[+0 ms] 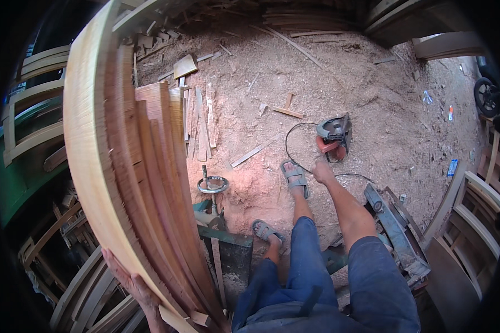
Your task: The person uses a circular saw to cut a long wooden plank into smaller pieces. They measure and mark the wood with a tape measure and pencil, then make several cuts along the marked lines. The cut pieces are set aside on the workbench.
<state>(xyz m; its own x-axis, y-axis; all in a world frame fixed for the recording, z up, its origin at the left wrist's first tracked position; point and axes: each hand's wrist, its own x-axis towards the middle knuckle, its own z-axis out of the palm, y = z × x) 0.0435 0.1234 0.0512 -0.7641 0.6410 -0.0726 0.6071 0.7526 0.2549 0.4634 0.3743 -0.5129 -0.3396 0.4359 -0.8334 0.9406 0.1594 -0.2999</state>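
Long reddish-brown boards [166, 188] stand in a stack at my left, with a pale curved board [89, 127] along their outer side. My left hand [132, 282] lies against the lower part of that pale board, fingers stretched along its edge. My right arm reaches forward and down. At its end my right hand [323, 171] is closed, with a black power cord [290, 145] running to it and out the other side. Just beyond sits a circular saw [334, 136] with a red handle and dark body. My fingers' exact hold on the cord is partly hidden.
Sawdust and wood scraps [201, 119] cover the ground. A handwheel [213, 185] on a green machine stands between the boards and my sandalled feet [295, 178]. A metal machine part [394, 233] lies at right, near stacked wooden frames [483, 222]. A wheel [486, 97] shows far right.
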